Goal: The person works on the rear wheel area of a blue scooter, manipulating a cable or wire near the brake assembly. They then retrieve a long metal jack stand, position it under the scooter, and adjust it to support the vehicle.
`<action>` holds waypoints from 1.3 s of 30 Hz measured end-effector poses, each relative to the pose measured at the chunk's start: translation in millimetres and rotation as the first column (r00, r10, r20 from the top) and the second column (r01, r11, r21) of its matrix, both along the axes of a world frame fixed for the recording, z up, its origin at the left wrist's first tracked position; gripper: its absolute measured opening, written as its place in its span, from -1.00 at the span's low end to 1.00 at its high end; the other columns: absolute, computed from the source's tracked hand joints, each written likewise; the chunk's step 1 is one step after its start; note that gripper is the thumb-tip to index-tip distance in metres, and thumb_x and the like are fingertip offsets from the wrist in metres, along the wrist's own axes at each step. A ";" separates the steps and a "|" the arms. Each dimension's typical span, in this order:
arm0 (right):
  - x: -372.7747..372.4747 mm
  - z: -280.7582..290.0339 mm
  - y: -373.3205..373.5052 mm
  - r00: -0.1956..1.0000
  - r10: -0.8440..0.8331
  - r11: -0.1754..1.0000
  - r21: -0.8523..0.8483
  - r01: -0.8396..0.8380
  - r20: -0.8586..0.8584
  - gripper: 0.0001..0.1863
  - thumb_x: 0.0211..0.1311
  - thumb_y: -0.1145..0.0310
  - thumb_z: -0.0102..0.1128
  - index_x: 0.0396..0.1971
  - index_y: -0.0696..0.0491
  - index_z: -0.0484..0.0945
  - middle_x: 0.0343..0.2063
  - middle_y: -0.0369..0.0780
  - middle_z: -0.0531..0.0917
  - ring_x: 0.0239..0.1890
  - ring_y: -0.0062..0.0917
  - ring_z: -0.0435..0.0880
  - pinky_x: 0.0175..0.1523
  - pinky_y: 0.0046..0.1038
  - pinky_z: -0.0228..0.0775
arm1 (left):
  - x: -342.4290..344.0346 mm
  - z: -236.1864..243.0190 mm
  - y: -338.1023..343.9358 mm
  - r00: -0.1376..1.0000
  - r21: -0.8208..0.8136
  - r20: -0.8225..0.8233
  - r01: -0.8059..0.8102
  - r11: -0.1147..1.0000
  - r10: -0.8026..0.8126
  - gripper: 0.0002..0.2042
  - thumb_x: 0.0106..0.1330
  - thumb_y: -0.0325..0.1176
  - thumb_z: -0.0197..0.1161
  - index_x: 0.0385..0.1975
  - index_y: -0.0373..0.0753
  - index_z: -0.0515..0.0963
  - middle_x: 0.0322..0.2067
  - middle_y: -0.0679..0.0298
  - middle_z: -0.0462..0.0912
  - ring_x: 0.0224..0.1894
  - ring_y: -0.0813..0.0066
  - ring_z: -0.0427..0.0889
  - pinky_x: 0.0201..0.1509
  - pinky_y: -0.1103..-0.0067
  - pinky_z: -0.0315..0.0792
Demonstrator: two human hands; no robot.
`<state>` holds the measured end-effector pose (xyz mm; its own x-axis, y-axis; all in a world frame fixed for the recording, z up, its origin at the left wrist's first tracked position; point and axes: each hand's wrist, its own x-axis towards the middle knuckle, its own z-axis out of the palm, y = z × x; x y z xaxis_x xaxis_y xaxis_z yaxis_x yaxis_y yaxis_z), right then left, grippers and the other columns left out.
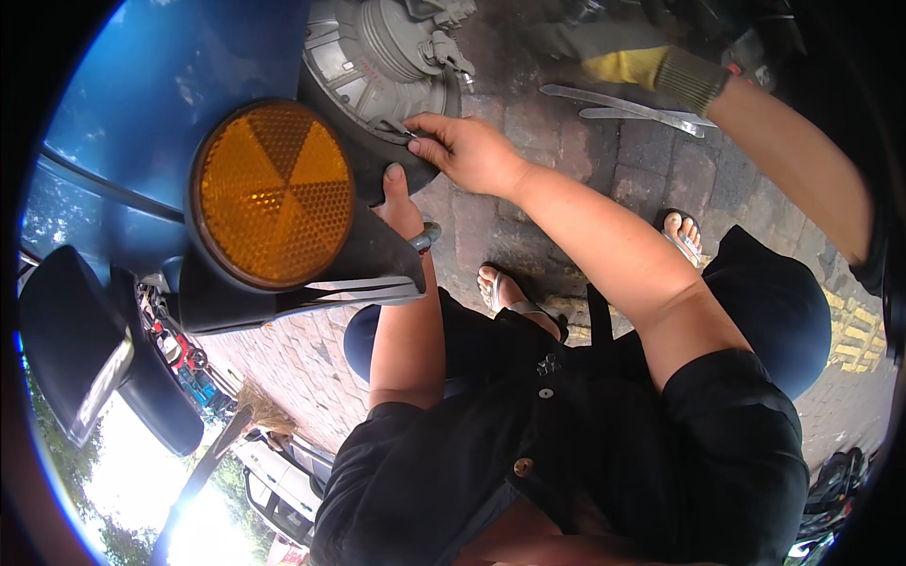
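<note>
A grey metal wheel hub (377, 66) with a drum-like centre sits at the top, a black tyre (392, 156) curving below it. At the hub's lower rim, the thumb and forefinger of my right hand (477, 158) are pinched together on a thin metal piece (394, 128), small and partly covered. Just below, my left hand (403, 209) is against the tyre's lower side with its thumb pointing up. The other fingers of that hand are hidden behind black parts. A round orange reflector (274, 193) is mounted on the blue vehicle body (179, 85), left of my hands.
Another person's forearm and yellow-grey glove (651, 74) reach in from the right, blurred. Two flat metal bars (623, 106) lie on the brick paving (651, 184) below the glove. A black mudguard (359, 274) juts out beneath the reflector. A dark mirror (75, 340) is at far left.
</note>
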<state>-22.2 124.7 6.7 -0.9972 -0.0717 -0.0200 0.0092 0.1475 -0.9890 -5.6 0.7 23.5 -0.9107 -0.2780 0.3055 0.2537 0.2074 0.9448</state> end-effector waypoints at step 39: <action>83.9 -174.9 78.5 0.810 -0.279 0.680 0.702 -0.212 0.515 -0.74 0.13 0.24 0.05 -0.20 -0.03 0.54 -0.18 -0.17 0.59 -0.07 -0.30 0.54 -0.02 -0.26 0.39 | 0.6 21.6 16.1 0.963 -0.177 0.193 -0.155 0.972 0.189 -0.02 -0.16 -0.36 0.45 0.25 -0.47 -0.06 0.13 -0.05 0.19 0.15 0.20 0.25 0.26 0.39 0.15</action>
<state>61.7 203.2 -168.2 -0.7821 0.2429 -0.5738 0.5164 0.7680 -0.3787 -5.0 16.8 45.1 -0.9012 -0.3993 0.1686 0.0034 0.3825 0.9239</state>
